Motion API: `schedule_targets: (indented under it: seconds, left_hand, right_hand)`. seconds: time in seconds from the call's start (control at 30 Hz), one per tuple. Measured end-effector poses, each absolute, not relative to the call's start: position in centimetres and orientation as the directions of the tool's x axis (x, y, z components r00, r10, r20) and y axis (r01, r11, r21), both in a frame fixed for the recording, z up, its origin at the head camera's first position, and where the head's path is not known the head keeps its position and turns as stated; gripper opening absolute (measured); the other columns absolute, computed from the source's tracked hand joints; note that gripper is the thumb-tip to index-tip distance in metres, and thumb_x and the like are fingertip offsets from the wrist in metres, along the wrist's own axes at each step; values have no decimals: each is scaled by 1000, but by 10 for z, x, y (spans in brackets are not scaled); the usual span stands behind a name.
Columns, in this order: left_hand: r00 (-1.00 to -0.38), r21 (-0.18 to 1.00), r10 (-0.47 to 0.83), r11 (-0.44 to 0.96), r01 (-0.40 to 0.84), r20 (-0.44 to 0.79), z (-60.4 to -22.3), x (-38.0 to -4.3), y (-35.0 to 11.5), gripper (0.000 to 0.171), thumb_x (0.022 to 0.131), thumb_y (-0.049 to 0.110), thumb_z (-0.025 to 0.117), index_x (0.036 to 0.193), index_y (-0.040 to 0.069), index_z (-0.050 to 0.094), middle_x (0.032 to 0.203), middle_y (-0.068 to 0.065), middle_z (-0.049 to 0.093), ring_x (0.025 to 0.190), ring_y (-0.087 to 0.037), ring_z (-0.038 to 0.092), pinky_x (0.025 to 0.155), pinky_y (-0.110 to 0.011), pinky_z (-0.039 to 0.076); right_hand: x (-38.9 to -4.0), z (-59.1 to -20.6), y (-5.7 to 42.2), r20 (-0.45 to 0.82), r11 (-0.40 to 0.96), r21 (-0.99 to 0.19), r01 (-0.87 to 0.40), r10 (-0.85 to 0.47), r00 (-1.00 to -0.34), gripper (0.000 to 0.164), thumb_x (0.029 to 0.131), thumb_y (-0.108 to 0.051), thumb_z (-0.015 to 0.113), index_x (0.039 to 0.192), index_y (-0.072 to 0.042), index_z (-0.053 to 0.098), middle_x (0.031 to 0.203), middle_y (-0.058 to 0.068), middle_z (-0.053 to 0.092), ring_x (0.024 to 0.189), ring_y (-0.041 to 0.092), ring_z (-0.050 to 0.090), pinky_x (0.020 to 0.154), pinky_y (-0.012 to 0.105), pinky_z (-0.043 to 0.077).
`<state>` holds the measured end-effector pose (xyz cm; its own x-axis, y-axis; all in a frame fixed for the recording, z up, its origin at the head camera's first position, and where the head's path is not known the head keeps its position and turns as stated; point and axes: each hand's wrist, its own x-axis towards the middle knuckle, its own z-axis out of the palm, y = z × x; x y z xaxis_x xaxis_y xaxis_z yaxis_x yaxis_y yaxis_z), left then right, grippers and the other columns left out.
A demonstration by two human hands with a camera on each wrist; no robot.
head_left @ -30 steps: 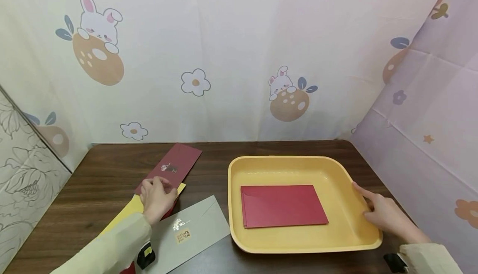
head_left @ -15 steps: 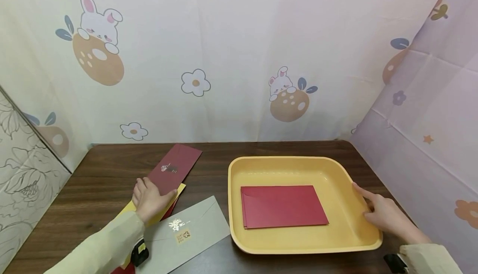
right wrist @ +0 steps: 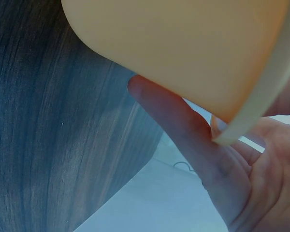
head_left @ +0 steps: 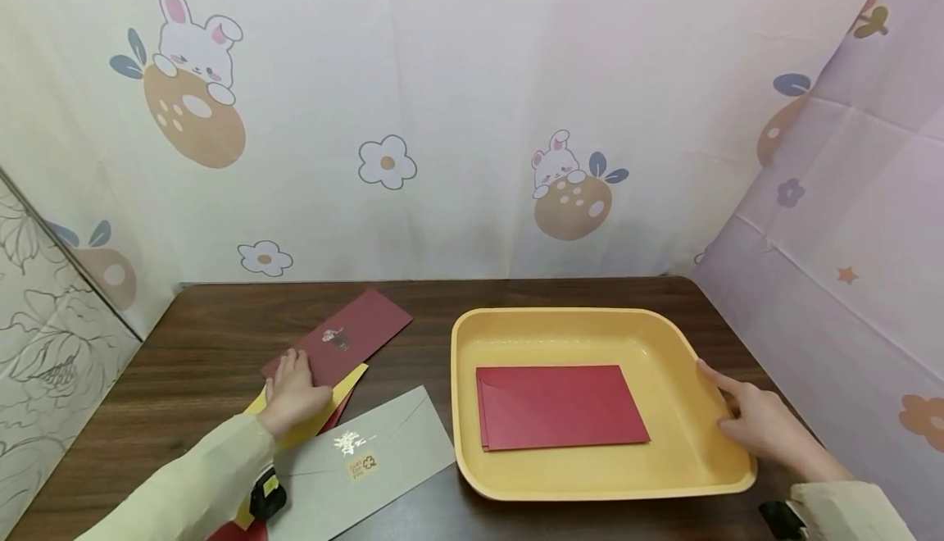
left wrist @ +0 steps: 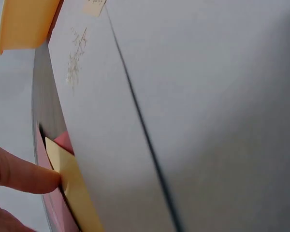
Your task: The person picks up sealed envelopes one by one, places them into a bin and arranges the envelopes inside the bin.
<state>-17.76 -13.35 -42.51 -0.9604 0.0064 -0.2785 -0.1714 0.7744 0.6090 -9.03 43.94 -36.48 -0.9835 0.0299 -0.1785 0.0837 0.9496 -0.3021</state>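
And here's the left hand (head_left: pixel 295 393), fingers laid fairly straight over the near end of a long maroon paper envelope (head_left: pixel 361 336), thumb against the edges at its right. No firm hold that I can make out! The right hand (head_left: pixel 760 422) grips the right wall of a shallow, rounded, yellow plastic tray (head_left: pixel 674 426), thumb and fingers either side of the rim.

The step looks like shifting that maroon envelope while the tray is steadied; lifting it would, I'd judge, call for fingertips under one edge, clear of its neighbours. Below it pokes a bright yellow paper envelope (head_left: pixel 352 379) and a red paper edge (head_left: pixel 335 418); nearer and right lies a pale grey paper envelope (head_left: pixel 401 443). Inside the tray sits a flat crimson paper envelope (head_left: pixel 560 410), perhaps several stacked.

Hard to call: the left fingertips' underside. The left sleeve (head_left: pixel 199 475) hides part of the pile, and the near frame edge cuts the grey one.
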Motion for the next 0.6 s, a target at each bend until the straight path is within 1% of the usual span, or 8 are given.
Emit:
schedule_targets:
  seconds: [0.17, 0.37, 0.6]
  left_hand:
    - [-955, 627, 60, 766, -142, -290, -426, -180, -136, 79, 78, 7, 49, 144, -17, 13, 152, -36, 2, 142, -49, -2, 108, -67, -7]
    - [-959, 633, 106, 769, -88, -261, -427, -181, -139, 77, 75, 2, 49, 145, -13, 21, 153, -32, 10, 143, -48, 3, 108, -68, -6]
    - [-963, 647, 135, 761, -49, -232, -423, -180, -141, 75, 75, -1, 54, 145, -9, 28, 153, -30, 18, 142, -48, 9, 109, -67, -2]
  right_hand:
    - [-91, -364, 439, -182, 949, -303, 89, 34, -983, 77, 75, -1, 56, 146, 4, 28, 58, 2, 43, 46, 11, 34, 45, 25, 34]
    - [-90, -363, 439, -184, 946, -311, 89, 32, -982, 77, 75, 0, 56, 146, 4, 28, 54, 0, 40, 45, 10, 34, 46, 25, 35]
    - [-90, -364, 439, -179, 945, -314, 86, 30, -983, 77, 75, 0, 56, 146, 3, 28, 54, -1, 39, 45, 10, 34, 46, 25, 35]
